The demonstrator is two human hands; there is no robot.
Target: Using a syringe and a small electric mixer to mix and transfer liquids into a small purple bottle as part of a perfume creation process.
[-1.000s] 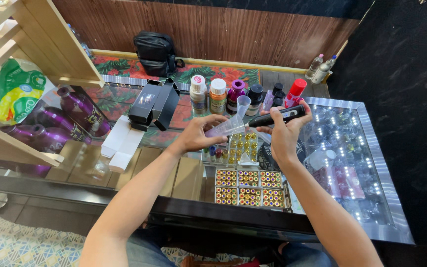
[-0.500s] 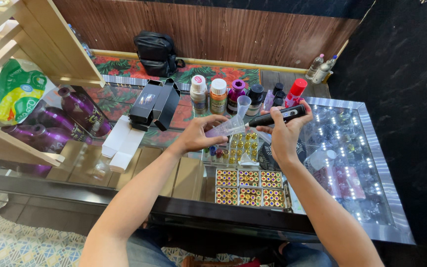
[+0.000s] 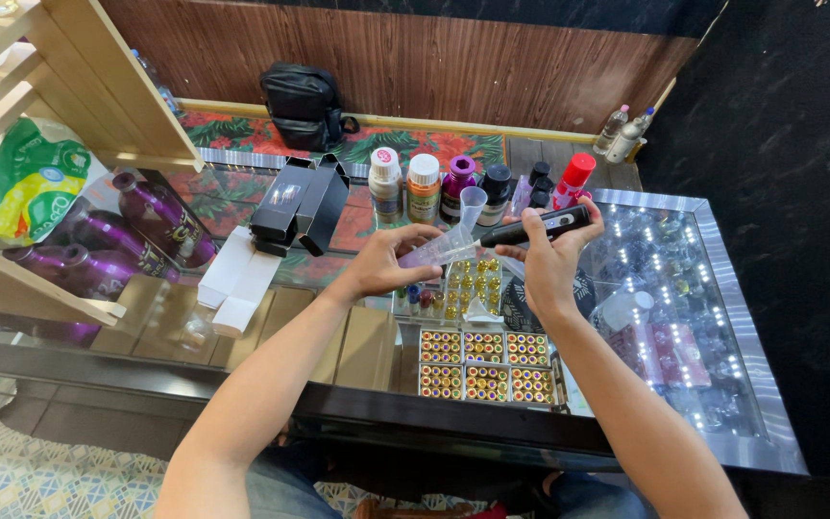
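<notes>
My left hand (image 3: 386, 261) holds a clear plastic syringe (image 3: 439, 248) tilted towards a slim black bottle (image 3: 538, 227) that my right hand (image 3: 549, 255) grips sideways. A small clear funnel (image 3: 473, 202) stands just behind the two, over the glass counter (image 3: 242, 317). Both hands hover above trays of small gold-capped vials (image 3: 480, 363) seen through the glass.
A row of bottles (image 3: 425, 187) with white, purple, black and red caps stands behind the hands. An open black box (image 3: 300, 202) and white cartons (image 3: 237, 279) lie at the left. A black bag (image 3: 305, 106) sits at the back, and a wooden shelf (image 3: 60, 144) holds purple bottles (image 3: 160, 219).
</notes>
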